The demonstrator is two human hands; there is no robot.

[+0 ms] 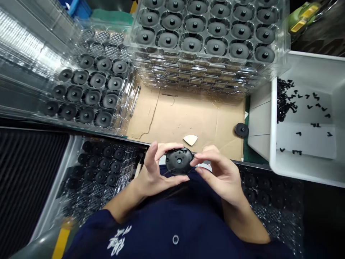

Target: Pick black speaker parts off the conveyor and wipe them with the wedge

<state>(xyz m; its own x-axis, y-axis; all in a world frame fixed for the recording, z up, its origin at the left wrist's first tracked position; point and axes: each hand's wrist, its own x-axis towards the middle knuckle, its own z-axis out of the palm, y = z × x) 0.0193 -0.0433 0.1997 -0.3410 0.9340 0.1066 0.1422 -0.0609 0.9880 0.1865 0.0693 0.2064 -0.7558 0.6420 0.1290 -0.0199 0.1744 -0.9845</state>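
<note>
My left hand (151,171) grips a round black plastic disc (178,162) by its rim, fingers at the top and thumb along the bottom. The disc's face, with a small metal centre and several little holes, is turned up towards me. At its right edge, my right hand (219,172) has index finger and thumb brought close in a pinch, the index fingertip against the rim. Whatever lies between those fingertips is too small to make out. Just beyond the disc, a pale triangular piece (190,139) lies on the cardboard (185,111).
Clear trays (194,68) of black discs are stacked at the back, with another tray (88,90) at left. A white bin (273,144) at right holds many small black clips (284,102). One loose disc (241,130) lies beside it. More filled trays (102,165) sit below the table edge.
</note>
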